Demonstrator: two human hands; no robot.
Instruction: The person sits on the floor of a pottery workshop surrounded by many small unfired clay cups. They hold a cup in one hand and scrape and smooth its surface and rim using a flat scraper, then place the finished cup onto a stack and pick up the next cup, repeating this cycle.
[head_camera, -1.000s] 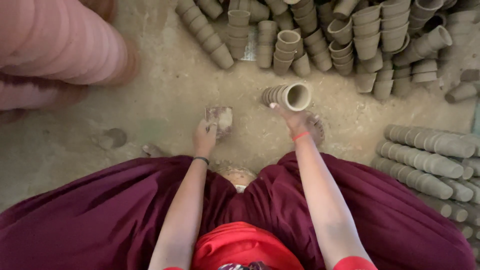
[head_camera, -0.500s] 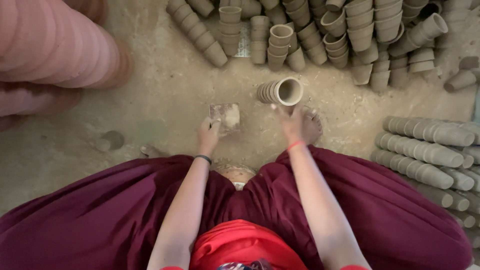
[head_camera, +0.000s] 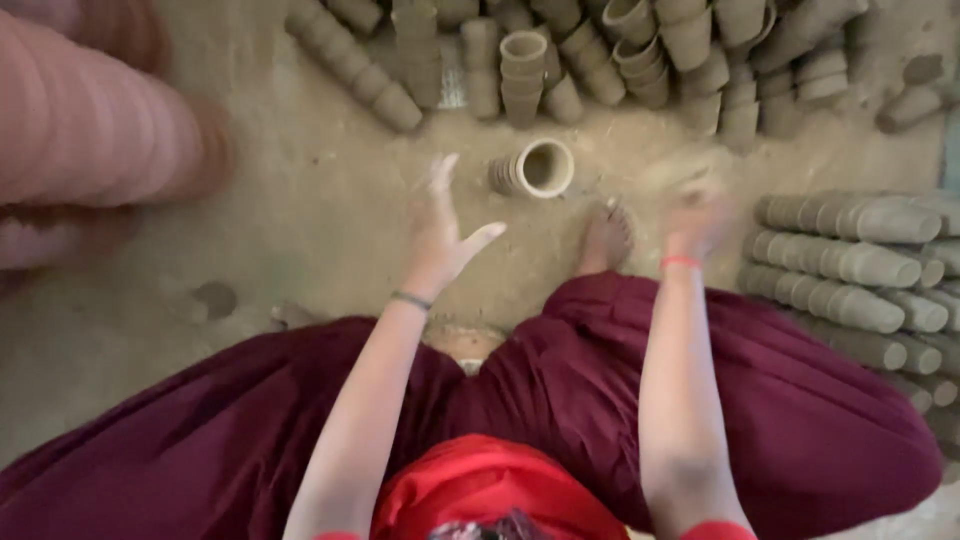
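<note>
fingers spread and empty, the left hand (head_camera: 440, 235) hangs above the dirt floor (head_camera: 300, 220), thumb pointing right, a dark band on its wrist. far left, a blurred stack of large reddish pots (head_camera: 90, 130) lies on its side. just ahead and right of the left hand, a short stack of clay cups (head_camera: 532, 168) lies on its side on the floor, open mouth facing the camera, touched by neither hand. a bare foot (head_camera: 607, 235) pokes from under the maroon skirt (head_camera: 560, 390) near that stack. further right, the right hand (head_camera: 690, 215) is raised and blurred, a red band at its wrist; whether its fingers are spread or curled cannot be told, and no cup shows in it. along the top, rows and stacks of grey-brown cups (head_camera: 640, 50) crowd the floor, some upright, some tipped. at far right, long rows of nested cups (head_camera: 850, 260) lie on their sides, well apart from the short stack.
</note>
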